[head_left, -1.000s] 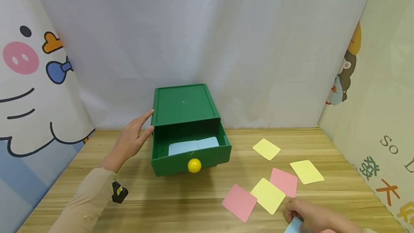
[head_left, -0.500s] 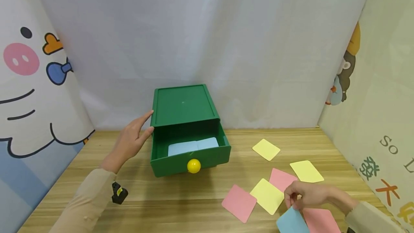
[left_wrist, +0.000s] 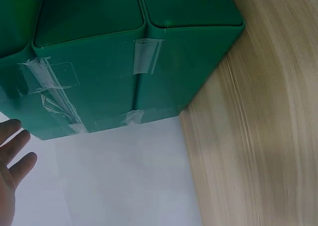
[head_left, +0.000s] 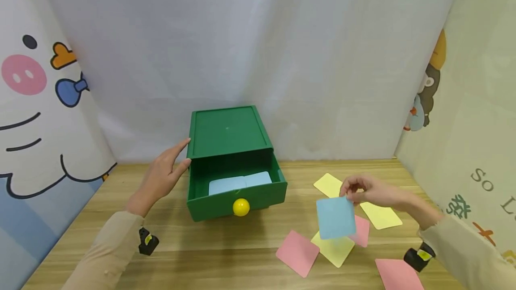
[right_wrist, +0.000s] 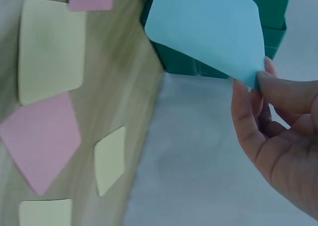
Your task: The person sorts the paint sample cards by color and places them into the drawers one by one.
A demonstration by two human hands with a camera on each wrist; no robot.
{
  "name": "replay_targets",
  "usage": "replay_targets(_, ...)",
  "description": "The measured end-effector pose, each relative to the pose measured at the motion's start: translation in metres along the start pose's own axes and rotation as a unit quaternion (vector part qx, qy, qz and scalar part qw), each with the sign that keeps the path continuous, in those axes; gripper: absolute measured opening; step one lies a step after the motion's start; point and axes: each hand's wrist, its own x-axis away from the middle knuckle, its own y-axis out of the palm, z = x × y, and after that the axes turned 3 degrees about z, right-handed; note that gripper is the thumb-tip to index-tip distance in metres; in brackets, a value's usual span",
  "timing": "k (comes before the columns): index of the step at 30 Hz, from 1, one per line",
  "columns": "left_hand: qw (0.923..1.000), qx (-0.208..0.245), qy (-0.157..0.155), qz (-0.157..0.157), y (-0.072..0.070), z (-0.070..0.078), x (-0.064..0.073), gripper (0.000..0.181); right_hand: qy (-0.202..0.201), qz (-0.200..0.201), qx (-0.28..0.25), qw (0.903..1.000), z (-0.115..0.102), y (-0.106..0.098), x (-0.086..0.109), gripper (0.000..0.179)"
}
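Observation:
Between thumb and fingers my right hand (head_left: 371,190) pinches a blue square card (head_left: 336,218) by one corner, raised over the yellow and pink cards. In the right wrist view the same blue card (right_wrist: 206,30) overlaps the green box behind it. My left hand (head_left: 161,173) has its fingers extended, with the fingertips at the left side of the green drawer box (head_left: 230,131). The box's drawer (head_left: 258,196) is pulled out and has a yellow round knob (head_left: 241,207). Light blue cards (head_left: 225,185) lie inside the drawer. In the left wrist view, clear tape runs down the box's side (left_wrist: 104,82).
Right of the box, a pink card (head_left: 297,253), a yellow card (head_left: 336,254) and several others lie on the wooden table (head_left: 193,258). Another pink card (head_left: 397,274) lies near the front edge. White cloth (head_left: 322,79) hangs behind, with printed panels at both sides.
My right hand has lifted the blue card from the front right of the table and carried it up and leftward. The left hand stays at the box.

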Motion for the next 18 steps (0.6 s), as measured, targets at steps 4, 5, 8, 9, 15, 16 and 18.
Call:
replay_targets(4,1.0,0.002,-0.001,0.002,0.0,0.001,0.0,0.052,-0.008,0.05,0.018,0.9986,-0.03,-0.014,-0.017,0.016)
replay_targets(5,1.0,0.002,-0.001,0.003,0.0,0.001,0.001,0.052,-0.01,0.057,0.021,0.9981,-0.037,-0.016,-0.022,0.017)
replay_targets(8,1.0,0.0,0.001,0.005,0.0,0.002,0.0,0.052,-0.012,0.065,0.017,0.9977,-0.056,-0.021,-0.033,0.017)
replay_targets(9,1.0,-0.001,0.002,0.005,0.0,0.002,0.0,0.052,-0.012,0.066,0.015,0.9976,-0.062,-0.021,-0.036,0.017)
replay_targets(15,1.0,0.0,0.0,0.005,0.001,0.0,-0.001,0.052,-0.033,0.092,0.033,0.9946,-0.095,-0.02,-0.055,0.016)
replay_targets(16,1.0,0.001,0.001,0.005,0.001,0.0,-0.001,0.052,-0.037,0.097,0.038,0.9939,-0.1,-0.018,-0.059,0.015)
replay_targets(18,1.0,0.001,0.001,0.006,0.001,-0.001,0.0,0.052,-0.048,0.102,0.051,0.9923,-0.11,-0.016,-0.067,0.015)
